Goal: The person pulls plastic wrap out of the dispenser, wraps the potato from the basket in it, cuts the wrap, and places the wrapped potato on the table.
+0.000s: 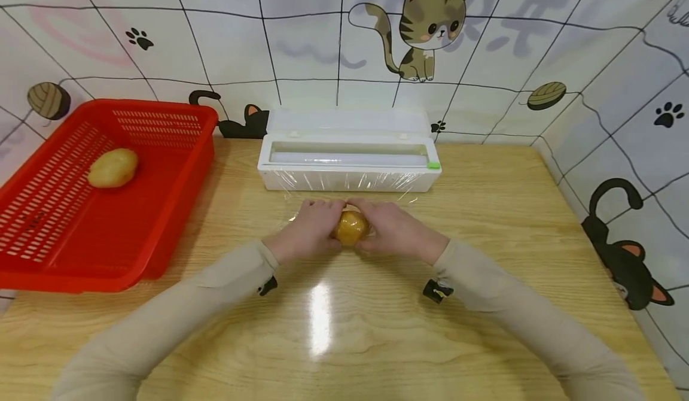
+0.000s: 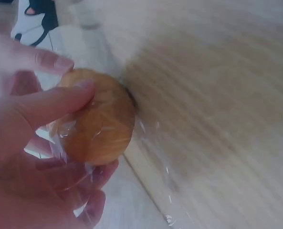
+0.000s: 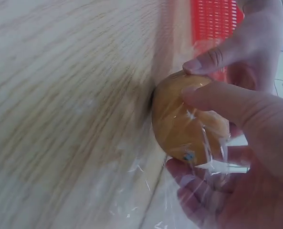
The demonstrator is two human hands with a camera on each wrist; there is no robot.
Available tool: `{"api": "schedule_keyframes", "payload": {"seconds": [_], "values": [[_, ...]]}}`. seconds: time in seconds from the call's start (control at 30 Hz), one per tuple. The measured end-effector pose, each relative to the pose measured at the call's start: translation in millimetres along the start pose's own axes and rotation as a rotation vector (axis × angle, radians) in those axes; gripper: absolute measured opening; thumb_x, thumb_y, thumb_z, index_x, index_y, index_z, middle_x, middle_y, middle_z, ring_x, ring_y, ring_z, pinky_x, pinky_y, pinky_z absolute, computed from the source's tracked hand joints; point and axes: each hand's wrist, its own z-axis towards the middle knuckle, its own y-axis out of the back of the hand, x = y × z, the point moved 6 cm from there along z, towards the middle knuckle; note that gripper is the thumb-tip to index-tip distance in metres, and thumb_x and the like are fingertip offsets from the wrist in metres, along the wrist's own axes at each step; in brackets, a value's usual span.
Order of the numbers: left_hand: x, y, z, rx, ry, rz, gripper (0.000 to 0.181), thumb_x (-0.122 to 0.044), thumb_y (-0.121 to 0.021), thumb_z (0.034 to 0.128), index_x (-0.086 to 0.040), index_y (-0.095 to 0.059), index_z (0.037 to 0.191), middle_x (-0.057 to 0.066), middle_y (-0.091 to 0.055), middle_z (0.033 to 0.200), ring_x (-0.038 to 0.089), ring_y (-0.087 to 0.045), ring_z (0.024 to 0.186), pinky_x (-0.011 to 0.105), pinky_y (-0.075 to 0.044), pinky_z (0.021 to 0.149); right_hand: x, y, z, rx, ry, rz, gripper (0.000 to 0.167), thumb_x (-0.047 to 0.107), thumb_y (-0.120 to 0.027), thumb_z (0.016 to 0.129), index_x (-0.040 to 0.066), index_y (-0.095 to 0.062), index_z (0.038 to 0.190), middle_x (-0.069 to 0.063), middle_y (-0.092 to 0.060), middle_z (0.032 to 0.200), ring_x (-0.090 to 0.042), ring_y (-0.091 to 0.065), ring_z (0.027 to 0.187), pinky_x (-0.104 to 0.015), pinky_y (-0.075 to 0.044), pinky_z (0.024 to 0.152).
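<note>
Both hands hold one yellow-brown potato point(image 1: 352, 228) just above or on the table, in front of a white cling film box point(image 1: 350, 178). The left hand point(image 1: 311, 228) grips its left side, the right hand point(image 1: 397, 231) its right side. In the left wrist view the left thumb lies on the potato point(image 2: 100, 126), with the fingers curled beneath. Clear film point(image 3: 210, 157) covers the potato's surface in the right wrist view, and that hand's thumb presses on it. Film also spreads between the box and the hands.
A red basket point(image 1: 153, 233) stands at the left with another potato point(image 1: 113, 168) inside. The film box has its lid raised against the patterned wall, and a green piece point(image 1: 433, 166) sits at its right end. Wooden table surface point(image 1: 344, 335) extends in front of the hands.
</note>
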Motion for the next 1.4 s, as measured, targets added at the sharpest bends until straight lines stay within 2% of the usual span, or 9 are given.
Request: {"api": "schedule_keyframes", "payload": {"seconds": [0.1, 0.3, 0.4, 0.5, 0.77, 0.97, 1.1, 1.23, 1.4], "values": [[2.8, 2.0, 6.6, 0.053, 0.001, -0.056, 0.058, -0.021, -0.082, 0.0765, 0.001, -0.048, 0.118, 0.012, -0.064, 0.105, 0.03, -0.06, 0.097, 0.051, -0.036, 0.09, 1.2, 1.9, -1.6, 0.0, -0.026, -0.036, 0.076, 0.025, -0.081, 0.078, 0.005, -0.042, 0.14, -0.015, -0.057, 0.12, -0.026, -0.059, 0.096, -0.042, -0.049, 0.083], [7.6, 4.2, 14.1, 0.126, 0.027, -0.089, 0.058, -0.021, -0.08, 0.0793, 0.001, -0.049, 0.123, 0.018, -0.058, 0.117, 0.033, -0.059, 0.102, 0.053, -0.04, 0.092, 15.0, 3.3, 0.0, -0.056, -0.008, -0.377, 0.085, 0.054, -0.077, 0.075, 0.0, -0.049, 0.134, -0.016, -0.053, 0.127, -0.033, -0.049, 0.117, -0.051, -0.038, 0.098], [9.5, 6.0, 15.5, 0.136, 0.04, -0.133, 0.056, -0.018, -0.079, 0.0808, 0.002, -0.051, 0.125, 0.021, -0.05, 0.119, 0.033, -0.058, 0.098, 0.047, -0.045, 0.088, 18.8, 0.0, 2.4, -0.086, 0.009, -0.485, 0.083, 0.055, -0.078, 0.073, -0.002, -0.052, 0.129, -0.013, -0.057, 0.122, -0.031, -0.053, 0.114, -0.046, -0.039, 0.096], [11.9, 8.8, 15.8, 0.125, 0.031, -0.186, 0.05, -0.014, -0.077, 0.0823, 0.004, -0.054, 0.123, 0.018, -0.049, 0.111, 0.029, -0.056, 0.092, 0.039, -0.049, 0.083, 17.4, -3.8, 4.6, -0.111, 0.013, -0.531, 0.078, 0.051, -0.08, 0.073, -0.001, -0.054, 0.124, -0.013, -0.06, 0.116, -0.03, -0.056, 0.108, -0.042, -0.041, 0.092], [20.0, 11.8, 14.8, 0.127, 0.037, -0.237, 0.042, -0.016, -0.073, 0.0864, 0.009, -0.054, 0.115, 0.014, -0.054, 0.102, 0.025, -0.054, 0.09, 0.036, -0.047, 0.079, 8.4, -9.1, 10.7, -0.117, -0.019, -0.387, 0.07, 0.031, -0.084, 0.074, -0.005, -0.05, 0.124, -0.018, -0.059, 0.114, -0.032, -0.057, 0.104, -0.041, -0.047, 0.092], [27.2, 10.9, 18.0, 0.121, 0.054, -0.327, 0.047, -0.015, -0.069, 0.0901, 0.007, -0.044, 0.123, 0.022, -0.051, 0.114, 0.03, -0.052, 0.103, 0.041, -0.045, 0.09, -1.1, -4.3, 20.6, -0.094, -0.041, -0.236, 0.067, 0.021, -0.084, 0.073, -0.004, -0.049, 0.124, -0.017, -0.058, 0.11, -0.029, -0.056, 0.098, -0.04, -0.048, 0.086], [31.2, 11.2, 19.6, 0.086, 0.041, -0.35, 0.044, -0.014, -0.069, 0.0905, 0.003, -0.041, 0.121, 0.021, -0.049, 0.112, 0.03, -0.051, 0.103, 0.042, -0.044, 0.091, -8.5, -0.7, 24.5, -0.06, -0.039, -0.126, 0.066, 0.018, -0.084, 0.073, -0.001, -0.047, 0.124, -0.014, -0.057, 0.109, -0.024, -0.055, 0.095, -0.038, -0.049, 0.082], [29.7, 13.3, 20.6, 0.057, 0.044, -0.282, 0.036, -0.014, -0.068, 0.091, 0.002, -0.046, 0.115, 0.016, -0.052, 0.103, 0.027, -0.052, 0.093, 0.039, -0.046, 0.082, -12.3, 2.3, 26.3, -0.054, -0.046, -0.085, 0.06, 0.021, -0.084, 0.074, 0.003, -0.05, 0.12, -0.012, -0.053, 0.112, -0.023, -0.054, 0.094, -0.036, -0.05, 0.081], [24.3, 15.5, 17.4, 0.01, 0.097, -0.004, 0.034, -0.026, -0.064, 0.0945, 0.0, -0.053, 0.113, 0.017, -0.052, 0.105, 0.029, -0.05, 0.095, 0.042, -0.048, 0.08, -13.0, 7.6, 28.6, -0.11, -0.047, -0.088, 0.057, 0.021, -0.086, 0.073, 0.0, -0.057, 0.117, -0.018, -0.046, 0.12, -0.026, -0.053, 0.099, -0.036, -0.05, 0.085]]}}
